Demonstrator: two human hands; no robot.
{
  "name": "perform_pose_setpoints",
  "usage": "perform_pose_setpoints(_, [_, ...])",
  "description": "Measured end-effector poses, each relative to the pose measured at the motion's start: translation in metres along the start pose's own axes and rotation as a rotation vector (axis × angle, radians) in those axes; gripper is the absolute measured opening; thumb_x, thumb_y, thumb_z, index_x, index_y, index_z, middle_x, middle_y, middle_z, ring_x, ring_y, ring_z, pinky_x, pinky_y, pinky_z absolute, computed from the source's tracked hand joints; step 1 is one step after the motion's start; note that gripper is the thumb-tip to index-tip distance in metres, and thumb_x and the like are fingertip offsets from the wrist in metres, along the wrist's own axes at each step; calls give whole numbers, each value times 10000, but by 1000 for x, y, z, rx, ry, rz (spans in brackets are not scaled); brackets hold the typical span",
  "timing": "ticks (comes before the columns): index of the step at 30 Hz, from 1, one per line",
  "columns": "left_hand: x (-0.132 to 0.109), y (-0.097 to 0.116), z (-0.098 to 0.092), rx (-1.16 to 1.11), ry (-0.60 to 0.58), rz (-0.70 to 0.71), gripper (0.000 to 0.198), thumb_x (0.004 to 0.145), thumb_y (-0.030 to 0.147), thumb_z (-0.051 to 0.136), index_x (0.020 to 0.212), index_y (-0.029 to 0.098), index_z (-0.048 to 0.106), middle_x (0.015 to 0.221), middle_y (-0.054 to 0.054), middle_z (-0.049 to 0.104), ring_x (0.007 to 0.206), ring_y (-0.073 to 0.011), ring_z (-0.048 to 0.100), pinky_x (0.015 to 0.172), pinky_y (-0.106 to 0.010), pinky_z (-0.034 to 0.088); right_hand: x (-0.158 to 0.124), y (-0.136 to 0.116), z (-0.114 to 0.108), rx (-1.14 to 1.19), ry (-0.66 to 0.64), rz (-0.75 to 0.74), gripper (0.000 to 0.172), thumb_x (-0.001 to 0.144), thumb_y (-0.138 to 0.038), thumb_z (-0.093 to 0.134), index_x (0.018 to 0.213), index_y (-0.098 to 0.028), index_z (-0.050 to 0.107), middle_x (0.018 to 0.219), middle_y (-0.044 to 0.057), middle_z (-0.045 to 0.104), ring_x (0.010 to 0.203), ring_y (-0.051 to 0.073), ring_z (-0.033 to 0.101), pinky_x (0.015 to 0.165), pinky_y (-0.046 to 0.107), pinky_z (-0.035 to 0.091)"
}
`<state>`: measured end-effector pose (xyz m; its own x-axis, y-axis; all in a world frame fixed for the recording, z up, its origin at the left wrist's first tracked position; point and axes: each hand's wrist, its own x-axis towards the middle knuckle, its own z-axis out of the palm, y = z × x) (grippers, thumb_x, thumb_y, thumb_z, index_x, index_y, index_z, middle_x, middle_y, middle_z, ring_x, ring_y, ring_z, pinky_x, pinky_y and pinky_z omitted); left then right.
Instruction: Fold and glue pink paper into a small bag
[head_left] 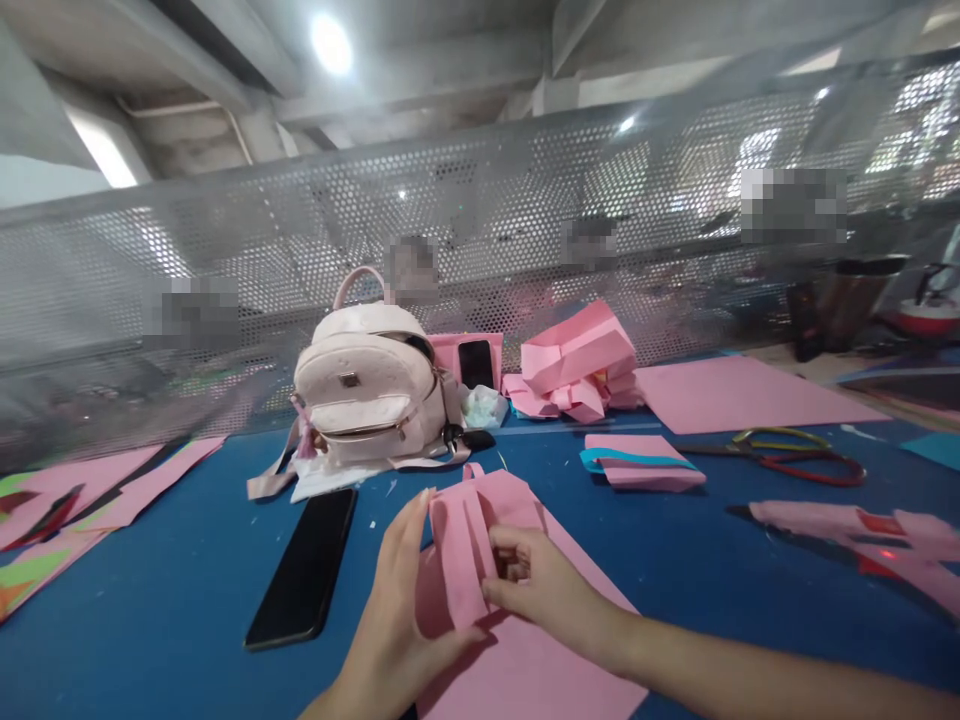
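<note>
A folded pink paper piece (461, 560) with a raised strip along it stands between my hands, above a flat pink sheet (547, 670) on the blue table. My left hand (397, 600) grips its left side, fingers at the top edge and thumb at the bottom. On the other side, my right hand (544, 585) has its fingers curled and its thumb pressed against the paper's right edge. A black smartphone (304, 570) lies to the left of my left hand. Beyond my right hand is a smaller folded paper piece (641, 462), pink with a blue stripe.
A pink glue gun (855, 525) with a lit red light lies at right, below scissors (802, 460). Behind stand a pale backpack (367, 390), folded pink paper (577, 350) and another phone (476, 363), before a perforated metal screen (480, 200). Pink sheets (142, 490) lie left.
</note>
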<state>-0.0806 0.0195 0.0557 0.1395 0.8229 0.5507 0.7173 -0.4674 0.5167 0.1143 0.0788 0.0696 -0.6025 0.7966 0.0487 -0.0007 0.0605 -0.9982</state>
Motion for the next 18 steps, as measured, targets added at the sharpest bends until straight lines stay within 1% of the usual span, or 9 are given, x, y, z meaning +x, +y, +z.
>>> perform_pose_setpoints(3, [-1, 1, 1, 14, 14, -11, 1108, 728, 420, 833, 1570, 319, 120, 1547, -181, 326, 1405, -421, 364, 1056, -652, 419, 1, 1, 0, -29, 15, 12, 126, 631, -67, 565, 697, -173, 549, 657, -54, 535, 602, 106, 445, 557, 227, 328])
perform_pose_setpoints(8, [-2, 1, 2, 31, 54, -30, 1089, 727, 441, 827, 1570, 293, 153, 1538, -183, 354, 1396, -424, 380, 1056, -638, 427, 2, 2, -1, -38, -54, 13, 233, 642, -72, 576, 844, -166, 643, 778, -29, 623, 665, 121, 486, 609, 235, 354])
perform_pose_setpoints(10, [-2, 0, 2, 35, 59, -33, 1074, 739, 454, 814, 1570, 292, 154, 1539, -182, 352, 1399, -421, 378, 1059, -634, 426, 2, 4, -2, -60, -77, 17, 226, 646, -78, 592, 849, -164, 643, 784, -27, 627, 673, 124, 481, 619, 237, 354])
perform_pose_setpoints(14, [-4, -2, 2, 53, 32, -29, 1063, 755, 469, 799, 1573, 301, 140, 1553, -189, 314, 1404, -421, 368, 1069, -636, 412, 2, 6, -2, -113, -55, 62, 235, 623, -63, 595, 831, -166, 633, 766, -29, 625, 650, 123, 460, 598, 236, 349])
perform_pose_setpoints(18, [-6, -2, 3, 65, 35, 17, 1071, 745, 444, 814, 1573, 302, 148, 1550, -192, 318, 1402, -430, 368, 1069, -630, 413, 2, 7, -2, -119, -55, 56, 259, 616, -57, 604, 846, -167, 650, 782, -22, 634, 677, 134, 482, 612, 239, 364])
